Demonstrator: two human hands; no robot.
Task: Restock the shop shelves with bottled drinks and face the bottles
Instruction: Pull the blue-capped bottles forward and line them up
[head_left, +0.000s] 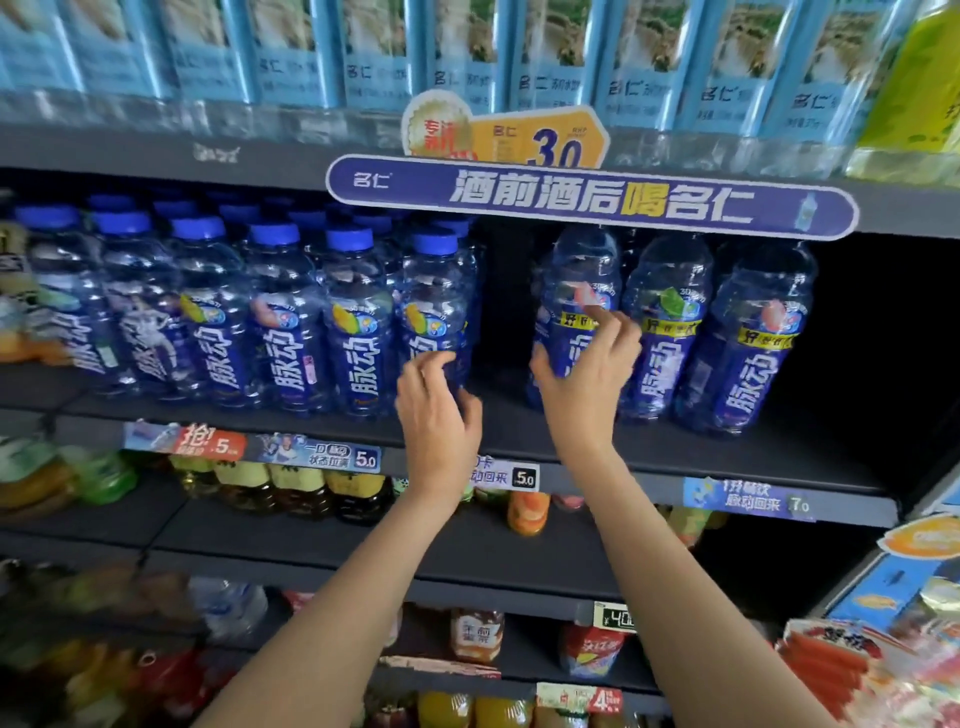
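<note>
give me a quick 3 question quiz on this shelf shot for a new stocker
1. True or false: the right hand is on the leftmost of the three large blue bottles at the right of the shelf.
2. Multiple choice: the left hand touches which bottle? A) the rightmost small blue-capped bottle in the left group; B) a green bottle; C) none.
3. Fill in: between the two groups of blue bottles the shelf shows a ___.

Key
1. True: thumb and fingers curl round its label.
2. A: the fingertips rest on its lower label.
3. Gap: a dark, unfilled slot where no front bottle stands.
</note>
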